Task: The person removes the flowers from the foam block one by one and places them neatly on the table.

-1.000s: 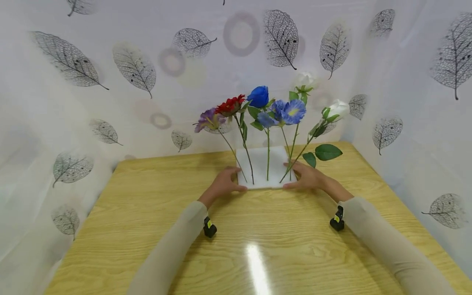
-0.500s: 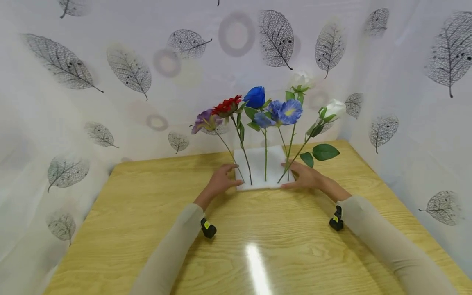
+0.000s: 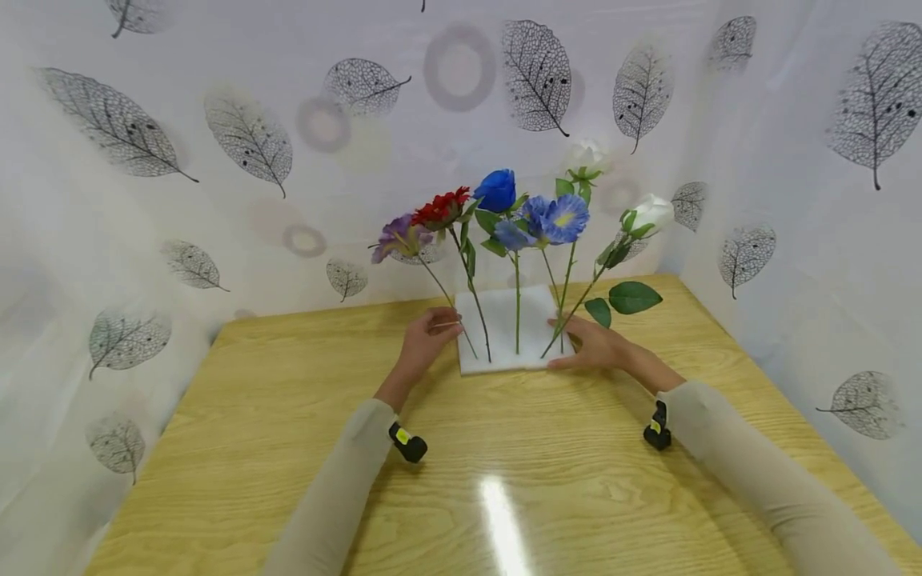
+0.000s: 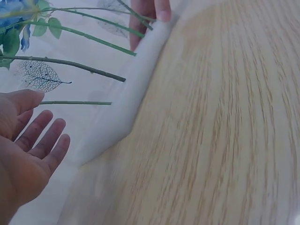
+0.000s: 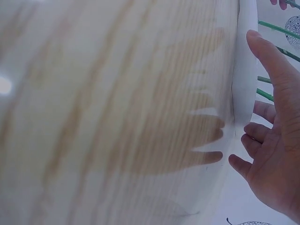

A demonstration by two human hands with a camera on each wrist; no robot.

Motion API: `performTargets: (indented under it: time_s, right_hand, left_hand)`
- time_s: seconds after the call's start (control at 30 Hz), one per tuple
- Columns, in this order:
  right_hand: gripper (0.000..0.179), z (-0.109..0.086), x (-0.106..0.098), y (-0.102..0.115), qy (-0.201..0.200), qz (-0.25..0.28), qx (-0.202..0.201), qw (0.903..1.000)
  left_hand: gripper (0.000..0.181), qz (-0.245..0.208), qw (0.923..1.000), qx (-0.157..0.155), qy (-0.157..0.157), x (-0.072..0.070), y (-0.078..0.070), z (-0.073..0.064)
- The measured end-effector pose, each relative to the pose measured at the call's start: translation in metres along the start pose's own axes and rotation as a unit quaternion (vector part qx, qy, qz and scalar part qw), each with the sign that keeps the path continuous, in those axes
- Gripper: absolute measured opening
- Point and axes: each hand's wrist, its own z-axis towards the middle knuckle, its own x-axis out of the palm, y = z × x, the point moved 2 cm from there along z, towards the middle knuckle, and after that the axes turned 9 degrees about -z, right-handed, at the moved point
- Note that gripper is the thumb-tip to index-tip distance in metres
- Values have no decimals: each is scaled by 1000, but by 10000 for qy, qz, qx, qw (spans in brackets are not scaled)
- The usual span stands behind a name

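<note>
A white foam board point(image 3: 500, 316) lies on the table with several artificial flowers standing in it. My left hand point(image 3: 422, 346) is at its left side, thumb and index finger pinching the thin stem of the purple flower point(image 3: 398, 238); the other fingers fan out loosely in the left wrist view. My right hand point(image 3: 596, 344) holds the board's right end, thumb point(image 5: 267, 54) along the front edge and fingers at the side. Between the hands stand a red flower point(image 3: 441, 210), a blue rose point(image 3: 495, 190) and a light-blue iris point(image 3: 565, 219). Two white roses point(image 3: 651, 213) rise at the right.
The wood-grain table point(image 3: 461, 472) reaches forward to a pale curtain point(image 3: 403, 136) printed with leaves, which also hangs along both sides. Green leaves point(image 3: 635, 298) of a white rose spread low beyond my right hand.
My left hand has left the board's left edge and moved up slightly, its thumb and index finger closing at the purple flower's stem. My right hand stays at the board.
</note>
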Motion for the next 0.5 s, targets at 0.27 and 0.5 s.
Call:
performTargets:
  time_s: [0.27,0.5]
  right_hand:
    - [95,2,-1,-2,-11,-1,18,10000]
    - [95,3,0,-3,17,53,11,10000]
  left_hand:
    - [36,-1083,9931,-337,-315,0,-1,4]
    - [36,-1269,9899,-492,-393,3,-2,6]
